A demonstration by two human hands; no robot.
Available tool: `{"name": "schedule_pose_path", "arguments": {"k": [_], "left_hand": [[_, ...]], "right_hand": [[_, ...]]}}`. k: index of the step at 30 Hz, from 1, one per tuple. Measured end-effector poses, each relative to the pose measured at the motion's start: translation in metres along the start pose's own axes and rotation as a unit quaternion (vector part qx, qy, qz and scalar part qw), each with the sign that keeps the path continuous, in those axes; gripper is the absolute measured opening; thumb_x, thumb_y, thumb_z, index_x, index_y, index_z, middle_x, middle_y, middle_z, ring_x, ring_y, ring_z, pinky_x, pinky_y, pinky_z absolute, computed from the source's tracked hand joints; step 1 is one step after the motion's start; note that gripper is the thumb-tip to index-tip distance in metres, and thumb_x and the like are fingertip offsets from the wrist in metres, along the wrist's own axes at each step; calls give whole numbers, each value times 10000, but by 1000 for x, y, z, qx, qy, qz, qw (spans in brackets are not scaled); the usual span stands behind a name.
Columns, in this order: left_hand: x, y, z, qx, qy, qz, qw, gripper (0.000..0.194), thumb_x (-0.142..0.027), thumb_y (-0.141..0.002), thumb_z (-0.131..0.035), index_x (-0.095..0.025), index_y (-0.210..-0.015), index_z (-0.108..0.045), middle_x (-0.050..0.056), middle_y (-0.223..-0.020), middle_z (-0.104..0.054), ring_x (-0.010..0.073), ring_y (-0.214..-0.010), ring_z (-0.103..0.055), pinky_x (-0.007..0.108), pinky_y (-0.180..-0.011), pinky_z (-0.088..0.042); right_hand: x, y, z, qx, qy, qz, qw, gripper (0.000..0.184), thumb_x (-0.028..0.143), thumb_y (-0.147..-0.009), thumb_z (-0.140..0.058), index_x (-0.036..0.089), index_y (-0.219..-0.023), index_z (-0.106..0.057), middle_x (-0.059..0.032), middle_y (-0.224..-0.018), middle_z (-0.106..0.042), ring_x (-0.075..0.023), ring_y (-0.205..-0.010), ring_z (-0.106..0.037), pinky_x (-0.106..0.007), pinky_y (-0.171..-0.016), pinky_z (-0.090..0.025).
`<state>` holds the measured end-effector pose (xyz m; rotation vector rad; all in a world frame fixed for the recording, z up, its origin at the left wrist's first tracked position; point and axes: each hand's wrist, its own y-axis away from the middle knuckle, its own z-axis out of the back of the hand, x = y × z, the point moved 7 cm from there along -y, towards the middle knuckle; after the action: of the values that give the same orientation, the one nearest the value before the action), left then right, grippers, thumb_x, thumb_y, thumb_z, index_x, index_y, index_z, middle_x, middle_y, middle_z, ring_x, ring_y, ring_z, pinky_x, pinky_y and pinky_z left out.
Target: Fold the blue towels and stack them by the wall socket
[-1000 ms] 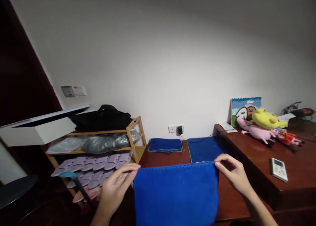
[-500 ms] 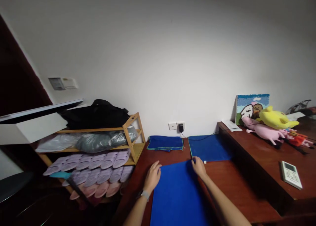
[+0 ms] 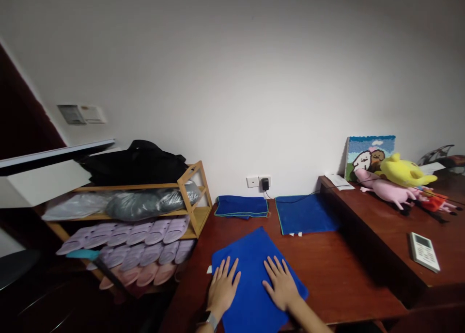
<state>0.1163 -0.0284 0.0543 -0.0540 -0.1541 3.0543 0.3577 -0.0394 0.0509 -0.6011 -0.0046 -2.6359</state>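
Blue cloth [image 3: 250, 279] beneath both hands [image 3: 222, 289] [image 3: 282, 287], palms down, spread wide, its middle showing between them

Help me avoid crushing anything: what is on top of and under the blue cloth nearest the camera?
The left hand and right hand rest on the blue cloth. Brown tabletop and a white tag show at its edges; anything directly beneath is covered.
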Motion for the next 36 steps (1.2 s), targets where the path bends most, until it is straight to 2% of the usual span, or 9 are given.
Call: {"name": "schedule_pose_path", "arguments": {"k": [3,6,7,10,13,17,20,28,36], "left_hand": [[-2,37,11,-13,-55,55,997,619,-528,-1012,-429,-183,-1508,-561,227,-1423,-670,425,-1321,-618,574,-1058,-483],[-16,59,27,-16,-75,35,996,579,-473,-1038,-351,-125,-1278,-749,224,-1050,-810,390,-1037,-747,537,-931,-540],[-23,61,33,-28,-70,9,997,558,-443,-1044,-341,-141,-1250,-763,205,-1069,-811,370,-1059,-742,525,-956,-537],[-46,51,47,-72,-25,-94,993,501,-454,-1048,-377,-255,-1410,-661,122,-1438,-684,317,-1345,-611,506,-1146,-449],[-63,32,37,-68,22,-145,987,535,-528,-1049,-394,-372,-1555,-472,41,-1641,-477,298,-1507,-445,538,-1244,-348],[-79,12,5,-16,52,-134,989,551,-544,-1064,-348,-401,-1595,-372,19,-1683,-395,290,-1554,-363,563,-1259,-327],[-86,3,-7,0,59,-132,990,569,-557,-1067,-321,-399,-1614,-322,11,-1705,-345,287,-1572,-323,571,-1275,-293],[-87,-1,-7,10,75,-143,987,584,-575,-1068,-305,-402,-1625,-279,13,-1718,-312,291,-1588,-281,579,-1286,-266],[-90,-21,-10,-24,81,-131,988,552,-497,-1085,-289,-356,-1616,-341,34,-1705,-350,275,-1574,-320,557,-1283,-286]], "right_hand": [[0,-29,30,63,13,97,993,630,598,-1037,-367,387,-1626,-296,38,-1722,-234,-267,-1610,-135,-530,-1309,-68],[-5,-38,40,24,34,48,998,601,503,-1050,-363,347,-1629,-311,16,-1725,-234,-259,-1608,-148,-514,-1308,-91],[-9,-34,38,-4,35,4,999,594,472,-1064,-313,314,-1636,-300,6,-1725,-235,-252,-1608,-151,-502,-1308,-108],[-20,-10,16,-43,29,-105,993,625,484,-1079,-196,236,-1647,-275,-12,-1713,-255,-253,-1603,-173,-498,-1306,-157],[-27,7,-4,-26,36,-121,992,657,539,-1064,-228,241,-1649,-263,5,-1709,-241,-266,-1602,-173,-512,-1308,-154],[-40,4,4,1,51,-126,991,658,536,-1051,-240,261,-1649,-258,21,-1709,-228,-267,-1606,-151,-532,-1310,-86],[-50,-7,17,8,58,-145,988,656,511,-1047,-223,250,-1648,-269,8,-1708,-243,-271,-1605,-156,-553,-1303,-60],[-57,-43,22,7,43,-149,988,675,456,-1050,-210,156,-1654,-243,-50,-1718,-217,-230,-1605,-157,-475,-1305,-119],[-62,-44,16,-18,37,-168,985,684,428,-1044,-210,117,-1651,-241,-63,-1719,-200,-216,-1603,-157,-459,-1313,-107]]}}
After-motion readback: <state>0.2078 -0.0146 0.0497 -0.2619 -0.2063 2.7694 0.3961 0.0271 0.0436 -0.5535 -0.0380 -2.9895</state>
